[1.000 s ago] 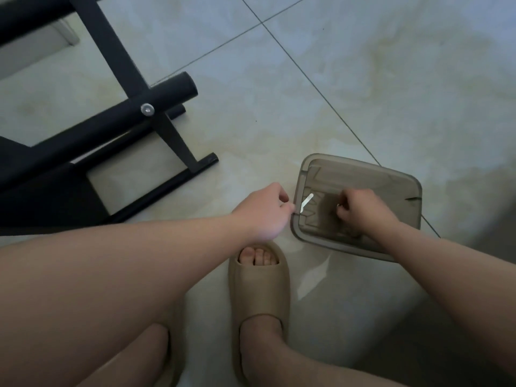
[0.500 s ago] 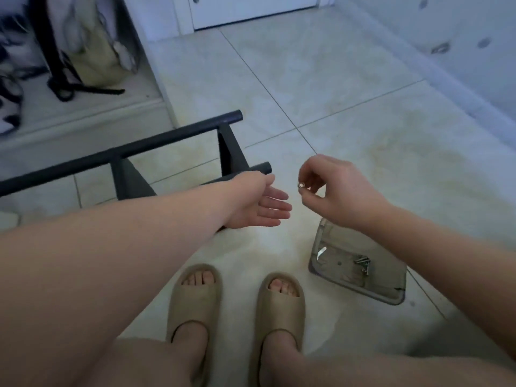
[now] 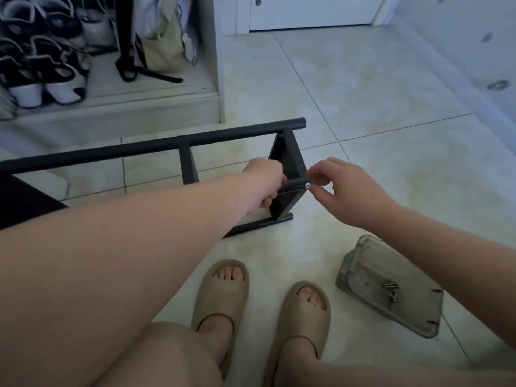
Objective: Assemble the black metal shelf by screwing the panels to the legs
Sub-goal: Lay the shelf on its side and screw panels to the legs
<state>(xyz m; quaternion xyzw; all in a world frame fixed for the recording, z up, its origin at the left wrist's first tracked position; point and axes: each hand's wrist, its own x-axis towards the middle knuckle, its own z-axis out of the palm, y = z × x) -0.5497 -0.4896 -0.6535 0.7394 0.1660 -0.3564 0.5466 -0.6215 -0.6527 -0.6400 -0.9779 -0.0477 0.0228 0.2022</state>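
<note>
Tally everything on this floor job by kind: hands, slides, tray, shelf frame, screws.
Hands: 2, left hand and right hand
Beige slides: 2
Grey tray: 1
Black shelf frame: 1
Screw pinched at the frame: 1
Loose screws in the tray: too blurred to count
Total: 7, loose screws apart

Screws lie in the tray, right of the sandals.

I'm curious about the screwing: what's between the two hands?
Head view: a black metal shelf leg, small silver screw at its tip, between left hand and right hand.
</note>
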